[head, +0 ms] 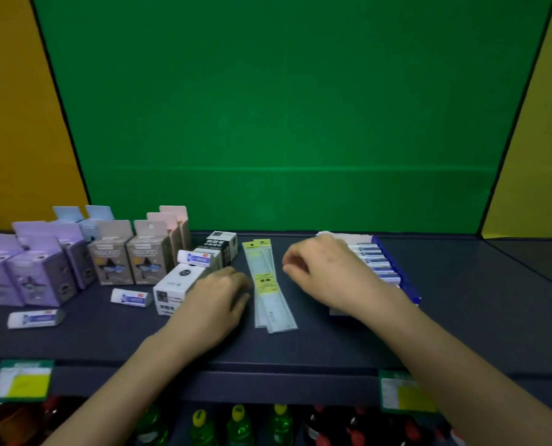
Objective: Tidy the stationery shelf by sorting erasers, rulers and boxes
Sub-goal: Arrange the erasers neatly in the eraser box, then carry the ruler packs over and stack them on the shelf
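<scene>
**Shelf tidy progress: roughly halfway, I'd say**

I'm using the rulers [268,284] as the anchor, since they sat bang in the middle of the shelf [461,300]. They lay in a loose overlapping pile with the packs slightly fanned. That group looked gathered but not squared up.

Right of the rulers was the blue tray [409,284], with a row of erasers [369,252] filed in it neatly. That part looked done, or nearly.

Left of the rulers was the messy bit. A white box [175,283] lay flat near them with a black box [221,247] behind it, and one eraser [194,258] was perched on top of the white box. Further left, one eraser [131,297] lay just beyond the white box and another eraser [36,318] lay well out from the rulers. My guess was that all three belonged in the tray. Far left of the rulers, the purple boxes [39,275], beige boxes [129,259], blue boxes [84,217] and pink boxes [171,220] stood upright in rough colour groups, fairly tidy.

The left hand [216,297] rested knuckles up between the white box and the rulers. Its fingertips were tucked out of sight, so I couldn't tell whether it gripped anything. The right hand [326,272] hovered just right of the rulers, partly in front of the tray. Its fingers were loosely curled and held nothing I could see.

Left to do, as I read it: bin the three erasers, sort the two stray boxes and straighten the rulers.
</scene>
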A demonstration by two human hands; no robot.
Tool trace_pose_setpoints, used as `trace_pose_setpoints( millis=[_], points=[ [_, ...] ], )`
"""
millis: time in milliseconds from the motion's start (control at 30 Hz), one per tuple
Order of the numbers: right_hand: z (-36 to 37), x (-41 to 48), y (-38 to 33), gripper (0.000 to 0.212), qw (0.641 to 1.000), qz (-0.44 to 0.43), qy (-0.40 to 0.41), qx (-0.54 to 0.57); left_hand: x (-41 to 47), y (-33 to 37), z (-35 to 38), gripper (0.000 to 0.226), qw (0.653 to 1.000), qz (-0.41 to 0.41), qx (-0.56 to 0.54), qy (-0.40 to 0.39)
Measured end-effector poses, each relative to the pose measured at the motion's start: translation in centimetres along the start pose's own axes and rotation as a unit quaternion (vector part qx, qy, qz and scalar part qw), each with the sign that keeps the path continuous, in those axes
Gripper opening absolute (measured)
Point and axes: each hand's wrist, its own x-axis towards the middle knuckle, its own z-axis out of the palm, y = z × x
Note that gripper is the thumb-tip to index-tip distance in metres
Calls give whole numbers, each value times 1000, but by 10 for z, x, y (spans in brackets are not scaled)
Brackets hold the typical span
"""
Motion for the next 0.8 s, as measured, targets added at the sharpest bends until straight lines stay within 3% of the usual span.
trace_pose_setpoints(
  millis=[233, 500, 633, 800],
  points=[
    [44, 11, -35, 67, 979, 158, -98, -88, -6, -14, 8, 20, 999, 30, -26, -12],
    [50, 21, -30, 52, 958, 211, -186, -57, -4, -15, 13, 21, 999, 7, -25, -18],
    [36, 15, -28, 46, 973, 199, -115, 12, 2, -5, 15, 29, 999, -24, 16, -42],
    [2, -3, -16, 44, 981, 185, -24, 56, 25, 18, 21, 69, 989, -95, 56, -96]
  ],
)
